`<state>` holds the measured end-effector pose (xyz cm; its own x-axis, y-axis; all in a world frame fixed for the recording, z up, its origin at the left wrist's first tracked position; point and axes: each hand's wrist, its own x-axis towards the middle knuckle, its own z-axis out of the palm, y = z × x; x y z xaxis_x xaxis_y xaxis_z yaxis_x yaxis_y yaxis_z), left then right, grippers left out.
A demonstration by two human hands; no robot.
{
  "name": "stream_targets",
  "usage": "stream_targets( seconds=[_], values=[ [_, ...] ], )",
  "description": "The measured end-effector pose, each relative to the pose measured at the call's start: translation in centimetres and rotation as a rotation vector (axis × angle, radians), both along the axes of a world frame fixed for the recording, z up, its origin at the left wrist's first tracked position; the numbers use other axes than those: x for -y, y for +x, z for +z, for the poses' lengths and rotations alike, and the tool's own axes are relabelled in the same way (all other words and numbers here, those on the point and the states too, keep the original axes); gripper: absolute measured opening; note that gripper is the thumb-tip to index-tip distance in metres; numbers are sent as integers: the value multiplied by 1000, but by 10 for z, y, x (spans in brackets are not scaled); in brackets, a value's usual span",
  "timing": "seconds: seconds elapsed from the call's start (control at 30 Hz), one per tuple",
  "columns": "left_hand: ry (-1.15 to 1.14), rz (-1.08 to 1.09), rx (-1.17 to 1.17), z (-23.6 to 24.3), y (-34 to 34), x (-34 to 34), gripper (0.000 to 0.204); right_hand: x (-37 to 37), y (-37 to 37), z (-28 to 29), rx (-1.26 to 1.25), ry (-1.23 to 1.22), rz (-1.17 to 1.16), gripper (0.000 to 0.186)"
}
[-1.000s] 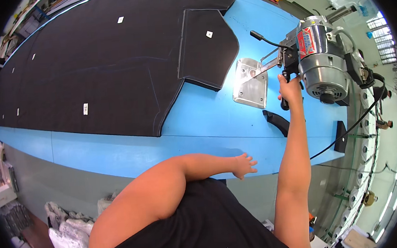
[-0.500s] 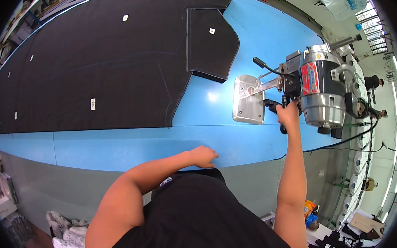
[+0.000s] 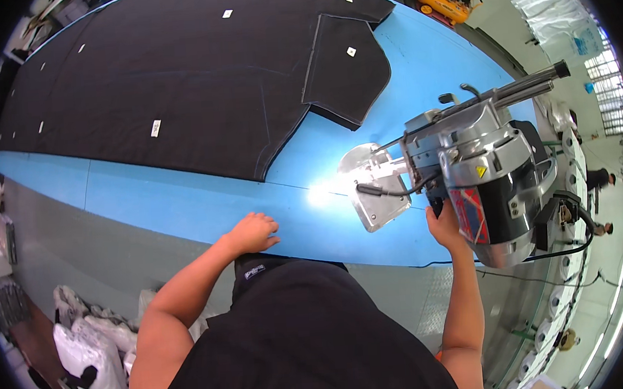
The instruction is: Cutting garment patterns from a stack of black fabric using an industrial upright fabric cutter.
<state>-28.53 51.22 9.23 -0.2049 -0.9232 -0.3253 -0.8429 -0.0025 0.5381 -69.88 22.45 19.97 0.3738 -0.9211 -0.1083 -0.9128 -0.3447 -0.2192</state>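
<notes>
A grey electric cloth-cutting machine [image 3: 487,178] stands on its shiny metal base plate [image 3: 372,190] on the blue table [image 3: 204,202]. My right hand [image 3: 444,227] is shut on the machine's handle at its near side. My left hand [image 3: 253,232] rests on the near edge of the table, fingers loosely curled, holding nothing. A thick lay of black fabric [image 3: 195,80] with small white tags covers the far left of the table; a smaller cut black piece [image 3: 346,69] lies beside it, up and left of the machine.
A black power cable [image 3: 547,254] trails from the machine to the right. White bags and bundles [image 3: 84,348] sit on the floor at lower left. A yellow machine [image 3: 442,1] stands beyond the table's far end. People stand at the far right [image 3: 603,178].
The machine has come nearer to me and leftward along the table with my right hand on its handle. My left hand has slid left along the table's near edge.
</notes>
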Motion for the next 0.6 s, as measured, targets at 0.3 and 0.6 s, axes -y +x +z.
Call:
stream_targets(
  seconds=[0.3,0.6],
  values=[
    [-219,-305,335,32,34,32,38,43,1,32,-752,-1328,1064,59],
    [-1,-907,681,30,55,129,65,43,33,20,-1284,-1529,903,54]
  ],
)
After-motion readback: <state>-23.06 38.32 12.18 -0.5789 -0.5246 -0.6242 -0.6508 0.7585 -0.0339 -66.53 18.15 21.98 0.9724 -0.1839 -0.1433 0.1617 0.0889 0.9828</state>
